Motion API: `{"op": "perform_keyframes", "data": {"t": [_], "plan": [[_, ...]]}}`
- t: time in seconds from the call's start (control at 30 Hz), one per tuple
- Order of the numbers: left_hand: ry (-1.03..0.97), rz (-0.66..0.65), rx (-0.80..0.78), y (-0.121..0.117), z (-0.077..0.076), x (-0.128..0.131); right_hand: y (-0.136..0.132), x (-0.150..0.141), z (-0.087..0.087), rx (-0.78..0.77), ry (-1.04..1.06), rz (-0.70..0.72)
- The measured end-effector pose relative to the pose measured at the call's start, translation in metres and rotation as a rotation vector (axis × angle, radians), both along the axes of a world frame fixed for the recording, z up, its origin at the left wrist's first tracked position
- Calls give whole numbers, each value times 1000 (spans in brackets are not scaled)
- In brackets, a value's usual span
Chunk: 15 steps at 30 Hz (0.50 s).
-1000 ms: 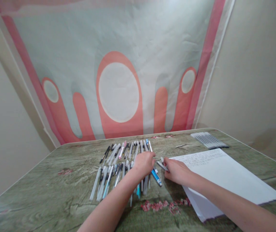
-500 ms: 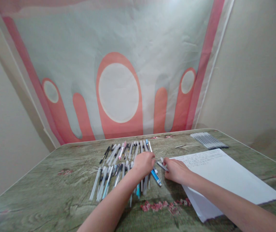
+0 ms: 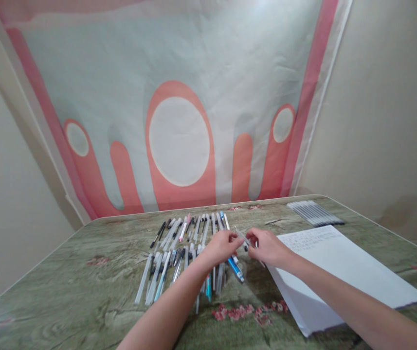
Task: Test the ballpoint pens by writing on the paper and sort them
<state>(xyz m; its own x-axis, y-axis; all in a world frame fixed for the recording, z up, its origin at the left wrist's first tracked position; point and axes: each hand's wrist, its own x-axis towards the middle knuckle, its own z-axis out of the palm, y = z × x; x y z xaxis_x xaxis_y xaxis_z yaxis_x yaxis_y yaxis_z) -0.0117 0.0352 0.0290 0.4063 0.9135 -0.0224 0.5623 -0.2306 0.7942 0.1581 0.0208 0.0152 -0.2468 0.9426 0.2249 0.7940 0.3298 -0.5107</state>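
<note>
My left hand [image 3: 225, 245] and my right hand [image 3: 268, 248] meet over the table, just left of the paper. Between their fingertips is a slim pale pen [image 3: 243, 235], tilted, with its thin tip pointing up and away. My right fingers are closed round its body, and the left thumb and fingers pinch it near the tip. A small dark part shows under the fingers, too small to make out. A blue pen [image 3: 235, 269] lies just below my left hand. Beside and partly under that hand and forearm are rows of assorted pens [image 3: 162, 274].
A white sheet of paper [image 3: 334, 270] with handwriting at its top lies under my right forearm. Farther back on the right is a neat row of clear pens [image 3: 315, 213]. The wood-patterned table [image 3: 58, 277] ends at a wall with a printed hanging.
My hands have come together. The left hand has moved slightly right to the pen in my right hand, which has turned so its tip points up and away.
</note>
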Motion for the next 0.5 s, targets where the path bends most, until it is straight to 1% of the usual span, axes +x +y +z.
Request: {"op": "perform_keyframes", "data": {"t": [0.07, 0.1, 0.13, 0.23, 0.33, 0.4, 0.5], "plan": [[-234, -21, -223, -2, -2, 5, -2, -2, 3, 14, 127, 43], [-340, -21, -292, -3, -4, 8, -4, -3, 3, 16, 189, 65], [-441, -15, -328, -4, -5, 10, -4, -4, 3, 13, 248, 83], [-697, 46, -378, -4, -7, 14, -3, -7, 0, -23, 403, 117], [-878, 95, -479, -2, -7, 15, 2, -8, -5, -96, 534, 139], [-957, 114, -518, 0, -7, 15, 5, -8, -7, -155, 604, 156], [-1010, 160, -518, 2, -7, 15, 7, -7, -8, -204, 665, 175]]}}
